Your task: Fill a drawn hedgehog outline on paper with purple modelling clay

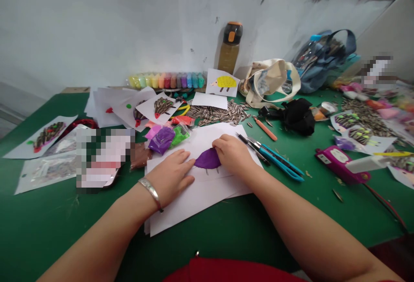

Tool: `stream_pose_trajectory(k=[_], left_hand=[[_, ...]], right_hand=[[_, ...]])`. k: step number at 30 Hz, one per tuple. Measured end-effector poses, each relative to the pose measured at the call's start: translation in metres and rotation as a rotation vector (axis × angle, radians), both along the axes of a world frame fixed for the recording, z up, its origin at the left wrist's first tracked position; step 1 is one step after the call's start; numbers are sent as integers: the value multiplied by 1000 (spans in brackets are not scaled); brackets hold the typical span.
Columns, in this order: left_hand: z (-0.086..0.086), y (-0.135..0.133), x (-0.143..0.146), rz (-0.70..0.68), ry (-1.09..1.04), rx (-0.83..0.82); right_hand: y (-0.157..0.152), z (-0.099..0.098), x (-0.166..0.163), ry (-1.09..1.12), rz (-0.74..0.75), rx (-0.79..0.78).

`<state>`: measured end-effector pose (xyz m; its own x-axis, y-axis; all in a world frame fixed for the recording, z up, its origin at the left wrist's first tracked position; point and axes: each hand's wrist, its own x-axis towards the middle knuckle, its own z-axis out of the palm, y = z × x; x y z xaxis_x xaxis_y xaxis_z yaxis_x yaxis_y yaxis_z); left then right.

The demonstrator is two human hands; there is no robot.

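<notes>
A thin leaf-shaped layer of purple clay (207,160) lies on a white sheet of paper (184,204), with short drawn legs below it. My left hand (171,174), a silver bangle at its wrist, rests on the sheet with fingers stretched out, the tips at the clay's left point. At the clay's upper right edge, the fingers of my right hand (234,155) are bent together and press on it; their tips are partly hidden. Bags of purple clay (161,139) and green clay (180,135) sit just beyond my left hand.
Sunflower seeds (216,114) are heaped behind the sheet. To the right lie blue tweezers (281,163), pens (252,146), an orange tool (265,129) and a purple glue-gun-like device (341,163). Seed-covered hedgehog pictures (50,135) lie left; a bottle (229,49) stands by the wall.
</notes>
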<state>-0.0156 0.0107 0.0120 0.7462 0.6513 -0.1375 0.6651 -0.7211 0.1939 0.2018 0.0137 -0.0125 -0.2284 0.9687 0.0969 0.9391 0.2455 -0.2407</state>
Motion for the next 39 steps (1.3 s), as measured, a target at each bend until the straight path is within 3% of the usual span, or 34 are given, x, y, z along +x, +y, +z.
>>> stream_pose_trajectory(k=[26, 39], left_hand=[[2, 0, 0, 1, -37, 6], [3, 1, 0, 7, 1, 8]], right_hand=[[1, 2, 6, 171, -73, -30], [1, -1, 11, 94, -47, -23]])
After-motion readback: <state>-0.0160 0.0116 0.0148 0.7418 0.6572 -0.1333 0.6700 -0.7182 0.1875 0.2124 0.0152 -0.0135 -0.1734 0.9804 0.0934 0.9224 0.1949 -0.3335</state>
